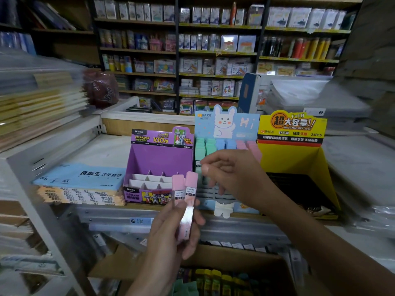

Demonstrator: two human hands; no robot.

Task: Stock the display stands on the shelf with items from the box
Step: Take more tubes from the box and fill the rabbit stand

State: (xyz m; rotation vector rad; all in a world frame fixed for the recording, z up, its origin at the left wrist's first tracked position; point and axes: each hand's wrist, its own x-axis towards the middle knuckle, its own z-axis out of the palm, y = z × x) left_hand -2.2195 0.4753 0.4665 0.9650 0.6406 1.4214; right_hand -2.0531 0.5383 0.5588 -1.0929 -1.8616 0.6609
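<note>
**A:** Fingers of the left hand (171, 229)?

**B:** Curled round two pink lead cases (188, 189), thumb across the front. Held upright, side by side and touching, labels toward the camera.

**A:** And placed where?

**B:** Low centre, in front of the shelf (102, 150) edge, overlapping the purple display stand (158, 157) on its right corner.

**A:** Fingers of the right hand (233, 176)?

**B:** Bent inward, with thumb and forefinger tips (206, 167) drawn together. Cannot tell whether anything is pinched between them.

**A:** Position?

**B:** Raised before the blue rabbit display stand (226, 122), covering its middle rows. Above the knuckles, rows of green, blue and pink cases (224, 144) standing in that stand.

**A:** Further out?

**B:** To the right, touching the blue stand, a yellow display stand (292, 154). To the left of the purple stand, a blue pack of loose-leaf paper (85, 176) lying flat. Below the shelf, an open cardboard box (245, 261) holding yellow and green cases (211, 276).
</note>
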